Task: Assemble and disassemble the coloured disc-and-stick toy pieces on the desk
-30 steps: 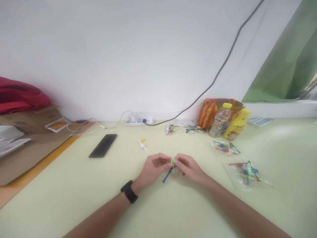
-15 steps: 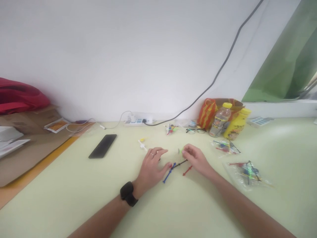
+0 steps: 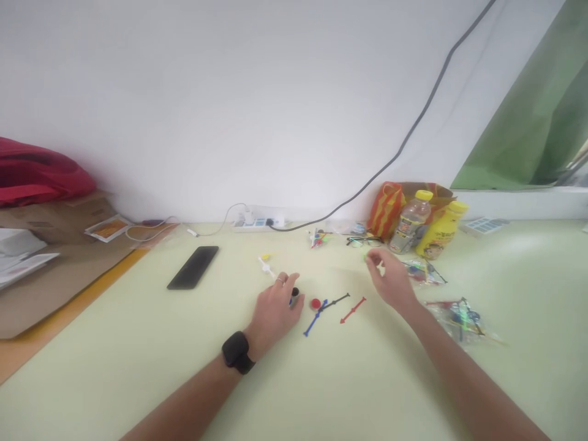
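My left hand (image 3: 274, 311), wearing a dark watch (image 3: 236, 351), is curled around a small black disc (image 3: 295, 292), which sits between thumb and fingers. A bit of blue shows beside that disc, mostly hidden. Right of the thumb lies a red disc (image 3: 315, 304). A blue plastic arrow (image 3: 315, 318) and a black plastic arrow (image 3: 335, 301) touch end to end on the table, with a red arrow (image 3: 353, 310) to their right. My right hand (image 3: 389, 278) pinches a small yellow-green piece (image 3: 365, 258), mostly covered by the fingertips, above the table.
White and yellow pieces (image 3: 265, 265) lie beyond my left hand. A phone (image 3: 193, 267) is on the left. Bagged plastic parts (image 3: 463, 320) lie at right. Bottles (image 3: 408, 223), glasses (image 3: 364, 241) and a power strip (image 3: 252, 225) stand along the wall.
My right hand has moved right and away from me with the yellow-green piece, uncovering the whole red arrow. My left thumb has drawn back from the red disc towards the black one.
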`<act>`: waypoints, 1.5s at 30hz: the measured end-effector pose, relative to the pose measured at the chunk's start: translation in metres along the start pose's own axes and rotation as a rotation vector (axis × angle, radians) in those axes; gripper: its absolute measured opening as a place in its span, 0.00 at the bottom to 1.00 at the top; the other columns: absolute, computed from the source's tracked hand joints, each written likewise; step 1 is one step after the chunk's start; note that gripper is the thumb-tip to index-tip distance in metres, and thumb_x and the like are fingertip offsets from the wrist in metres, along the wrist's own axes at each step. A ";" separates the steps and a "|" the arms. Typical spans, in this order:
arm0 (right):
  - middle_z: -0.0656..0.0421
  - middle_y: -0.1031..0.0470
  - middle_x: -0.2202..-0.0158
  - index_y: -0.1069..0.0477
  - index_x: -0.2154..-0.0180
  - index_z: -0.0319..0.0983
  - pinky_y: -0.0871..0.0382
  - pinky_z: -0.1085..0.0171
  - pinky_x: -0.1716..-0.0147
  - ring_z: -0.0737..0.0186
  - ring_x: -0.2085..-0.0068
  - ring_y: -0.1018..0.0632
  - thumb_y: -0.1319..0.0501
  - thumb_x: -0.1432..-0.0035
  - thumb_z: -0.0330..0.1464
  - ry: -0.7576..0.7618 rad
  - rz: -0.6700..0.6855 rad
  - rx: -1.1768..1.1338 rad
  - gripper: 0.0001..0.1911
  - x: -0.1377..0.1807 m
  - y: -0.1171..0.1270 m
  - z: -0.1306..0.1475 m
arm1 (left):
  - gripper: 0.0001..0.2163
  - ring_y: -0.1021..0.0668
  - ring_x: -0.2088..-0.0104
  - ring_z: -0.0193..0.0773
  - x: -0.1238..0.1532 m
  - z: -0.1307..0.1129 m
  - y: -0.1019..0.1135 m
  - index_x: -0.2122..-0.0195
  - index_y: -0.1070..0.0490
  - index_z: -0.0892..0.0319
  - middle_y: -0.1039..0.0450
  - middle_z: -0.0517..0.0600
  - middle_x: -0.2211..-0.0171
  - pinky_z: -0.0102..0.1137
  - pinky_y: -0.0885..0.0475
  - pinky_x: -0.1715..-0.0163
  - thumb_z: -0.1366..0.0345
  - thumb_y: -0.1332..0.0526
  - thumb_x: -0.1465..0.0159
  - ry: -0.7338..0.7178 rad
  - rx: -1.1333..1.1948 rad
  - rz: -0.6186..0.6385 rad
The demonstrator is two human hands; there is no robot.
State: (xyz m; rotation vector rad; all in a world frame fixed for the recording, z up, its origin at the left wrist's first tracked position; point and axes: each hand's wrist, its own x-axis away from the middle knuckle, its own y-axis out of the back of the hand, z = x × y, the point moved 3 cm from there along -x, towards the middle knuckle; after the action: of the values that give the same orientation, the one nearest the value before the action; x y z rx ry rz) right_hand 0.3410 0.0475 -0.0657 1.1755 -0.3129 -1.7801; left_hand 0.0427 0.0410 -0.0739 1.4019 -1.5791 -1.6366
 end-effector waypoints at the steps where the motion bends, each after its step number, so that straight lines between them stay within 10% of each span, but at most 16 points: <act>1: 0.56 0.21 0.65 0.29 0.64 0.42 0.34 0.56 0.57 0.55 0.62 0.23 0.44 0.33 0.34 -0.007 0.108 0.077 0.08 0.002 -0.006 -0.004 | 0.18 0.19 0.62 0.45 0.000 -0.001 0.000 0.41 0.34 0.56 0.26 0.53 0.51 0.37 0.28 0.66 0.67 0.43 0.32 0.000 0.013 0.017; 5: 0.57 0.19 0.66 0.27 0.65 0.42 0.39 0.54 0.55 0.51 0.57 0.23 0.44 0.34 0.33 -0.049 0.354 0.255 0.09 0.009 -0.023 -0.016 | 0.24 0.19 0.62 0.43 0.001 -0.004 0.001 0.39 0.35 0.56 0.27 0.54 0.50 0.37 0.26 0.63 0.75 0.46 0.37 -0.008 0.085 0.067; 15: 0.53 0.21 0.58 0.27 0.60 0.41 0.36 0.52 0.54 0.50 0.53 0.26 0.42 0.34 0.31 0.229 0.312 0.078 0.04 0.018 -0.023 0.024 | 0.15 0.21 0.48 0.44 0.004 -0.016 0.008 0.42 0.32 0.53 0.24 0.54 0.48 0.41 0.26 0.46 0.70 0.47 0.28 -0.173 0.471 -0.073; 23: 0.56 0.20 0.58 0.24 0.53 0.44 0.32 0.53 0.52 0.53 0.53 0.26 0.40 0.32 0.28 0.423 0.558 -0.203 0.09 0.048 -0.032 0.091 | 0.06 0.22 0.67 0.34 0.001 -0.010 0.000 0.54 0.25 0.53 0.24 0.48 0.61 0.32 0.24 0.61 0.64 0.41 0.28 -0.159 0.545 -0.043; 45: 0.55 0.24 0.59 0.31 0.60 0.42 0.32 0.55 0.56 0.55 0.56 0.27 0.47 0.28 0.27 0.456 0.565 -0.145 0.09 0.057 -0.042 0.091 | 0.08 0.19 0.65 0.35 0.000 -0.011 -0.005 0.51 0.26 0.54 0.22 0.49 0.58 0.33 0.21 0.59 0.67 0.41 0.29 -0.163 0.738 -0.092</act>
State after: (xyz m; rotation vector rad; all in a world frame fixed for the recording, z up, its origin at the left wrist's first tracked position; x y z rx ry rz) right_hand 0.2374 -0.0011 -0.0792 1.2033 -0.2112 -0.9997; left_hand 0.0539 0.0378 -0.0766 1.7286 -2.3986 -1.2811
